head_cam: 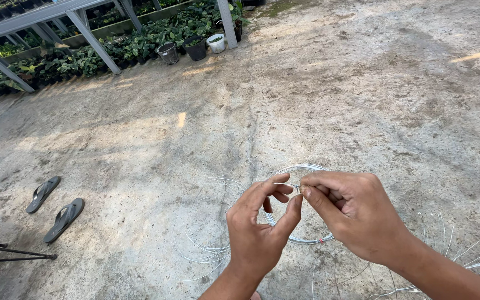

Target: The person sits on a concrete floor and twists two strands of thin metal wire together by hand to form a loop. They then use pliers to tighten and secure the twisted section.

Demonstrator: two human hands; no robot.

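Left hand (259, 233) and right hand (351, 214) both pinch thin wire (285, 184) end above wire coil (301, 239) on concrete floor (362, 100). Coil mostly wound; loose strands (451, 250) lie right. Sandals (54, 208) left.

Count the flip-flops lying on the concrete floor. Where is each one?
2. One flip-flop lies at far left; the other flip-flop lies just right of it, nearer the camera. None seems hidden.

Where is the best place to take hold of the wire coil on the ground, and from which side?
Probably the far arc of the wire coil, from above. There the strands lie bunched together and nothing covers them. The left hand and right hand cover the middle, pinching a thin wire end, and loose loops spread at the left.
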